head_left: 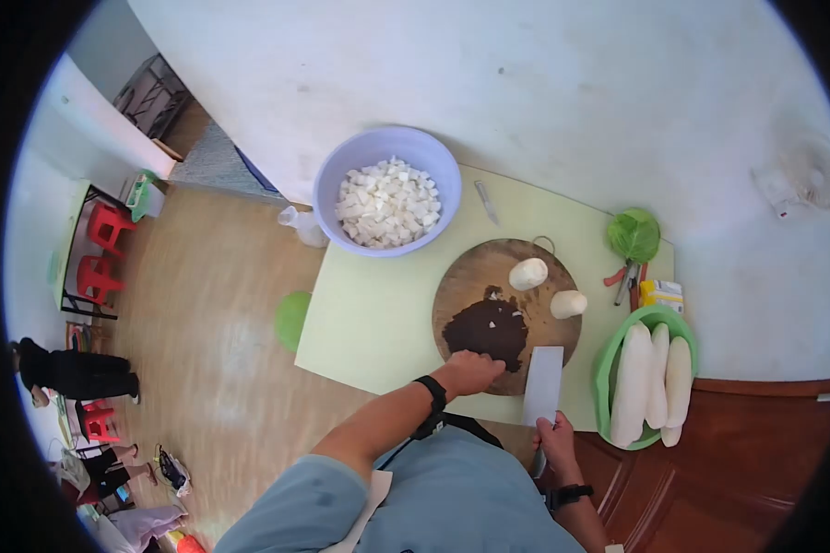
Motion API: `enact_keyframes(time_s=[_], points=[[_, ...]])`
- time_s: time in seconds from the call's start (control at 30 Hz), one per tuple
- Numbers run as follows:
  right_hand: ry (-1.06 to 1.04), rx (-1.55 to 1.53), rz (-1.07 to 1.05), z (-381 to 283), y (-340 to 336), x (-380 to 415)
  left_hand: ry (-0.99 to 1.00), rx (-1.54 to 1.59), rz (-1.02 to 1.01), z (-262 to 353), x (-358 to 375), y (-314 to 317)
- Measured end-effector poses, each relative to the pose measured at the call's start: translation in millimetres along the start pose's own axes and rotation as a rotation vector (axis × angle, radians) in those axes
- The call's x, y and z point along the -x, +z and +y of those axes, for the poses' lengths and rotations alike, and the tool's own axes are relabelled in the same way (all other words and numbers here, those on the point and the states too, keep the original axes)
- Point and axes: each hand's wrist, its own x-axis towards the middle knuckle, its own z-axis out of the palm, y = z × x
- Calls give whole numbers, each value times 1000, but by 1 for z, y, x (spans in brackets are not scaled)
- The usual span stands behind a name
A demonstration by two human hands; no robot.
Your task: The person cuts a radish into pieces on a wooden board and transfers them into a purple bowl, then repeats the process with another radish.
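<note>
My right hand grips the handle of a cleaver, its broad blade over the near right edge of a round wooden cutting board. At the board's near left edge rests my left hand, fingers curled in; what they hold, if anything, is hidden. A dark patch covers part of the board by that hand, with small white bits on it. Two pieces of peeled white radish, one piece and another piece, are on the board's far right side.
A lilac basin of white cubes stands at the table's far left. Right of the board, a green basket holds several long white radishes. Cabbage, a small knife and a yellow packet lie farther back. A person stands far left.
</note>
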Motion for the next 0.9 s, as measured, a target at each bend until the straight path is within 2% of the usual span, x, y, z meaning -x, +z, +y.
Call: enact_keyframes(time_s=[0.03,0.1,0.13,0.23,0.27,0.33,0.4,0.5,0.57,0.6,0.63,0.67,0.7,0.8,0.83,0.87,0.9], points=[[8,2,18,2,-1,0,16,11,-5,-2,-3,1],[-27,12,-10,6,-1,-1,-101,56,18,-10,-11,-4],[-26,13,-4,6,0,0,-96,59,17,-13,-14,-10],[-16,4,1,0,6,2,-195,285,395,-24,-14,-42],[1,-9,23,-1,8,3,-200,271,398,-31,-12,-58],[15,-37,31,1,12,4,-269,342,651,-48,-2,-98],[19,-26,44,3,13,3,-370,515,780,-77,8,-135],[18,-53,65,0,20,1,-493,441,1013,-122,22,-185],[17,-53,111,3,19,2,-595,239,1025,-168,22,-200],[16,-50,89,6,19,-1,-653,257,961,-186,23,-207],[16,-44,67,8,17,-1,-606,101,1002,-208,22,-200],[21,-54,104,8,16,1,-745,8,838,-207,24,-202],[28,-61,90,7,17,1,-796,37,784,-193,24,-207],[30,-81,68,9,17,-1,-692,-87,800,-165,10,-198],[18,-80,39,10,17,0,-776,-174,719,-137,2,-201],[22,-87,49,10,18,1,-765,-173,712,-131,-10,-190],[28,-80,64,8,19,2,-688,-292,761,-132,-22,-175]])
